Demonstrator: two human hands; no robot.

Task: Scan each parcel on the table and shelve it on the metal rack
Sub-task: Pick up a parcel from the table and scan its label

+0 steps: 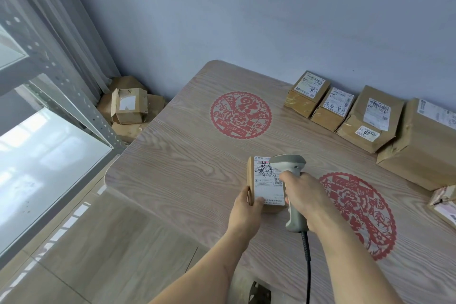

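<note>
The held parcel (265,184) sat over the table (187,155); four parcels (370,118) lined the wall beyond-right of the grip, the metal rack (56,96) stood far left.

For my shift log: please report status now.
Left hand grips small parcel. Right hand holds scanner over its label. Four parcels wait. Nothing blocks.

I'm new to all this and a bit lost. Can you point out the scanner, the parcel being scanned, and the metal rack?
scanner (290,164): head view, on its grey head.
parcel (267,180): head view, on its white label.
rack (74,103): head view, on a perforated grey beam.
</note>
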